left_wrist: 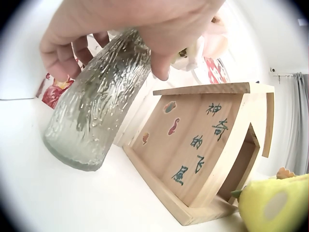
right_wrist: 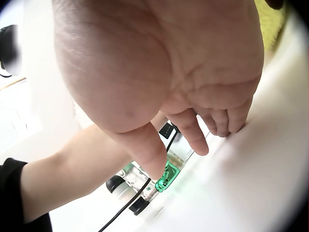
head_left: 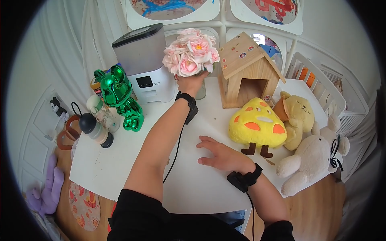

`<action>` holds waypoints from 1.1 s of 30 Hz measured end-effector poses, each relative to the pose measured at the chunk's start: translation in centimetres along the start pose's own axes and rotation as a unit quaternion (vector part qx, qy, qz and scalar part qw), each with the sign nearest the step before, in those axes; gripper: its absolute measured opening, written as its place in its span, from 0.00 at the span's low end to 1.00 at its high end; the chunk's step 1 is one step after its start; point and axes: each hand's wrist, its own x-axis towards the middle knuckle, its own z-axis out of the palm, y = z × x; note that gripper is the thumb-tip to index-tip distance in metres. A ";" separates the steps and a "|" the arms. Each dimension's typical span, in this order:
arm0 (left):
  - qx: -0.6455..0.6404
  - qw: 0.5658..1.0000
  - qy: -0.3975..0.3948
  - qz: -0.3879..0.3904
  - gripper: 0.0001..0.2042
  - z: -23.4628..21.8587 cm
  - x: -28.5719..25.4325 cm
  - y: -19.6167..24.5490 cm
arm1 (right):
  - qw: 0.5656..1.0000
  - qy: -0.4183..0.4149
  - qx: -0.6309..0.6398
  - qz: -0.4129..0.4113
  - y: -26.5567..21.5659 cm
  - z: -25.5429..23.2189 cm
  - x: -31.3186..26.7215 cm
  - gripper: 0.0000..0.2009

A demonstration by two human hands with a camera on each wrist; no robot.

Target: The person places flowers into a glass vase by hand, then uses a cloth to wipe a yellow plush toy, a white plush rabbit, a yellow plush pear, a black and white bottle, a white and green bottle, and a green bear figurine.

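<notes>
At the back of the table, my left hand [head_left: 190, 83] grips a ribbed clear glass vase [left_wrist: 99, 104] around its upper part. Pink roses [head_left: 191, 52] fill the top of the vase and partly hide the fingers in the head view. In the left wrist view the vase leans, with its base close to the white tabletop. My right hand [head_left: 220, 156] is over the front middle of the table, holding nothing. Its fingers are relaxed and slightly spread, fingertips right at the table surface in the right wrist view. A yellow plush toy [head_left: 257, 124] is nearest to it.
Left of the vase stand a pet feeder [head_left: 146, 66], a shiny green bear figure [head_left: 120, 96] and bottles [head_left: 94, 128]. A wooden house [head_left: 249, 72] stands right of the vase. Plush toys [head_left: 309, 152] line the right edge of the white table [head_left: 193, 197]. Cables trail from both wrists.
</notes>
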 end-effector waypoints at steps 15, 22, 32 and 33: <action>-0.036 0.974 0.192 0.116 0.40 2.8 2.1 -2.8 | 1.000 -0.009 0.020 -0.002 -0.3 -0.3 -0.2 0.25; -0.328 0.944 -0.016 0.032 0.39 -0.6 2.6 -2.1 | 1.000 -0.009 0.014 -0.010 -0.2 -0.2 -0.1 0.25; -0.359 0.921 -0.116 0.099 0.37 -1.1 2.2 -1.2 | 0.999 -0.006 0.051 -0.012 -0.7 -0.2 -0.2 0.25; -0.323 0.941 -0.080 0.057 0.29 -1.6 1.7 -0.4 | 0.999 -0.006 0.053 -0.009 -0.5 -0.1 -0.2 0.25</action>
